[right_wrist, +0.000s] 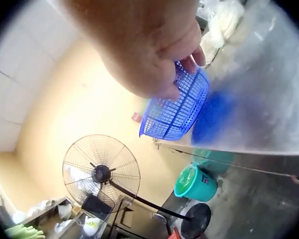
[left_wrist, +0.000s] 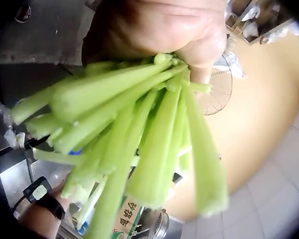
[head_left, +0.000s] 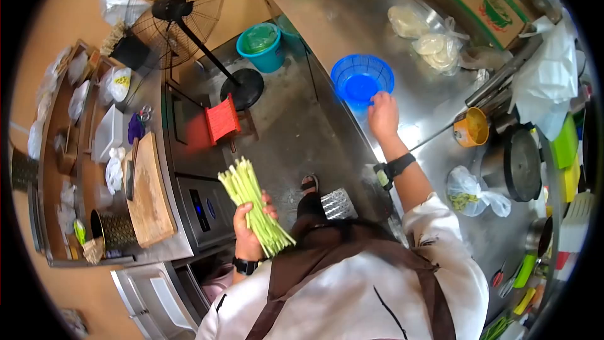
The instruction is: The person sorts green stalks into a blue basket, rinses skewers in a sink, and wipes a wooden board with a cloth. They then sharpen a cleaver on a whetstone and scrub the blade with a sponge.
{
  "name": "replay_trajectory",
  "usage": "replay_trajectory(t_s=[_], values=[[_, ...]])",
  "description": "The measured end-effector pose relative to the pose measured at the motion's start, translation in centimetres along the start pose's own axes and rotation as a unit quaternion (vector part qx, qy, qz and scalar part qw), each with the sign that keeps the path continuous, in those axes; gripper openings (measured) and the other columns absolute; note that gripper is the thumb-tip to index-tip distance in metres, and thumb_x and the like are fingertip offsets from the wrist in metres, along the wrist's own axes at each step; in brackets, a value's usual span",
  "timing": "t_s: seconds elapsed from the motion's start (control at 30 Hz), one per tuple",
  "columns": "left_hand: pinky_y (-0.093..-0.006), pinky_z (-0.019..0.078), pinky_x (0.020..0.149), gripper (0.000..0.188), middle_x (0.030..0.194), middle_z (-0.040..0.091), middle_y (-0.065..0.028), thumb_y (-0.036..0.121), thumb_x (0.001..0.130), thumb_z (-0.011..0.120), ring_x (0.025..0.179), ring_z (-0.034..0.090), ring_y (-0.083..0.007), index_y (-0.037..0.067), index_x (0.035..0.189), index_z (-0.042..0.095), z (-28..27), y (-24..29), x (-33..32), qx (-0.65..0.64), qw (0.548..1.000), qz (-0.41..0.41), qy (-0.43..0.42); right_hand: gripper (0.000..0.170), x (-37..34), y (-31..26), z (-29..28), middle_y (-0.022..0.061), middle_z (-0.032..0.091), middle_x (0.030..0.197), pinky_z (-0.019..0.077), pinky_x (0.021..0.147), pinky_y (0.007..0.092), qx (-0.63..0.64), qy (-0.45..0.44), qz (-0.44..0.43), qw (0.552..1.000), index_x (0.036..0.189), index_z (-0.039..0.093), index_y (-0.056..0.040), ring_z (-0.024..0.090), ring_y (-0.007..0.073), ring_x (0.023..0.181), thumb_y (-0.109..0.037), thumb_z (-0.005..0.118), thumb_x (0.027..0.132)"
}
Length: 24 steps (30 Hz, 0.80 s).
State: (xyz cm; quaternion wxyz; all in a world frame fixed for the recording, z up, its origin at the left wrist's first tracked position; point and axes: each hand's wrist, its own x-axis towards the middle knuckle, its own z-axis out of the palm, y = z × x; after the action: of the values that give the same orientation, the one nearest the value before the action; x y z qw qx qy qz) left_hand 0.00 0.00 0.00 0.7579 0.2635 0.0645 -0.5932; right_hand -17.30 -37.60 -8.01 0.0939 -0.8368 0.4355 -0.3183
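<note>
Green stalks: I see the left hand grip them, well apart from the blue basket, whose rim the right hand pinches.

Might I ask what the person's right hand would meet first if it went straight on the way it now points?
Most likely the blue basket: the right hand already pinches its near rim, and the basket's far wall seems next across the opening, though depth is unclear.

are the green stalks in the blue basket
No, the left hand holds the green stalks well apart from the blue basket.
</note>
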Motion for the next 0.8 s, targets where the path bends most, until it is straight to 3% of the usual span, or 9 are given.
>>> replay_trajectory(t_s=[0.07,0.1,0.3,0.4,0.53,0.63,0.67,0.7,0.8], values=[[-0.0366,0.0470,0.072,0.048,0.096,0.052,-0.0091,0.018,0.073,0.061,0.076,0.051,-0.0192,0.001,0.116,0.047,2.0,1.0,-0.3,-0.012,0.999,-0.029,0.018,0.025,-1.4,-0.9,-1.1,0.0102,0.058,0.104,0.0450,0.081,0.0446,-0.009,-0.005,0.032,0.999,0.093,0.063,-0.0057,0.054,0.0327,0.095,-0.005,0.067,0.069],[-0.0370,0.0471,0.072,0.048,0.096,0.053,-0.0089,0.018,0.073,0.061,0.076,0.051,-0.0192,0.001,0.115,0.047,0.4,4.0,10.4,0.002,0.998,-0.022,-0.060,0.025,7.6,0.3,2.6,0.0102,0.058,0.104,0.0450,0.081,0.0446,-0.045,0.040,-0.002,0.998,0.093,0.063,-0.0057,0.054,0.0327,0.095,-0.005,0.067,0.069],[-0.0381,0.0483,0.072,0.047,0.096,0.054,-0.0095,0.017,0.073,0.061,0.075,0.052,-0.0195,0.002,0.115,0.047,5.0,13.7,19.4,0.045,0.987,-0.129,-0.081,0.030,12.0,-1.5,8.2,0.0128,0.057,0.110,0.0461,0.084,0.0418,-0.078,-0.003,0.078,0.994,0.100,0.062,-0.0039,0.054,0.0340,0.097,-0.006,0.068,0.071],[-0.0381,0.0488,0.073,0.045,0.097,0.055,-0.0104,0.017,0.074,0.061,0.077,0.053,-0.0204,0.002,0.114,0.048,6.9,15.4,24.9,0.077,0.979,-0.154,-0.110,0.053,13.5,-1.9,9.3,0.0214,0.040,0.136,0.0438,0.094,0.0423,-0.015,-0.034,0.124,0.992,0.125,0.048,-0.0043,0.049,0.0395,0.113,-0.008,0.067,0.076],[-0.0388,0.0489,0.073,0.043,0.098,0.055,-0.0109,0.017,0.076,0.061,0.077,0.053,-0.0212,0.000,0.114,0.048,9.6,14.8,31.5,0.077,0.966,-0.219,-0.111,0.061,14.2,-3.5,7.4,0.0209,0.036,0.139,0.0426,0.094,0.0441,-0.018,-0.054,0.182,0.982,0.130,0.043,-0.0056,0.049,0.0403,0.114,-0.007,0.067,0.074],[-0.0397,0.0501,0.073,0.039,0.097,0.056,-0.0113,0.017,0.078,0.059,0.080,0.055,-0.0225,0.000,0.113,0.050,11.8,13.0,35.7,0.089,0.950,-0.265,-0.139,0.069,13.7,-3.8,5.4,0.0197,0.035,0.140,0.0363,0.099,0.0483,-0.046,-0.057,0.174,0.982,0.133,0.040,-0.0072,0.042,0.0407,0.121,-0.009,0.070,0.072],[-0.0400,0.0513,0.073,0.036,0.096,0.056,-0.0113,0.016,0.079,0.058,0.080,0.056,-0.0229,0.000,0.111,0.051,12.7,12.0,36.9,0.088,0.943,-0.282,-0.152,0.072,13.5,-3.7,4.5,0.0194,0.035,0.140,0.0324,0.101,0.0504,-0.076,-0.028,0.121,0.989,0.134,0.039,-0.0078,0.038,0.0403,0.125,-0.009,0.071,0.070],[-0.0400,0.0513,0.073,0.036,0.096,0.056,-0.0113,0.016,0.079,0.058,0.080,0.056,-0.0229,0.000,0.111,0.051,13.5,11.3,37.6,0.088,0.941,-0.290,-0.149,0.075,13.6,-3.1,3.8,0.0190,0.035,0.141,0.0285,0.103,0.0524,-0.106,0.004,0.068,0.992,0.135,0.039,-0.0084,0.033,0.0399,0.128,-0.010,0.072,0.069],[-0.0385,0.0493,0.075,0.041,0.098,0.055,-0.0103,0.018,0.077,0.060,0.080,0.055,-0.0204,0.000,0.113,0.049,16.2,8.9,40.3,0.150,0.920,-0.333,-0.144,0.081,14.6,2.4,2.4,0.0169,0.032,0.143,0.0228,0.105,0.0543,-0.159,0.034,0.127,0.978,0.137,0.037,-0.0091,0.027,0.0388,0.132,-0.013,0.074,0.066]])
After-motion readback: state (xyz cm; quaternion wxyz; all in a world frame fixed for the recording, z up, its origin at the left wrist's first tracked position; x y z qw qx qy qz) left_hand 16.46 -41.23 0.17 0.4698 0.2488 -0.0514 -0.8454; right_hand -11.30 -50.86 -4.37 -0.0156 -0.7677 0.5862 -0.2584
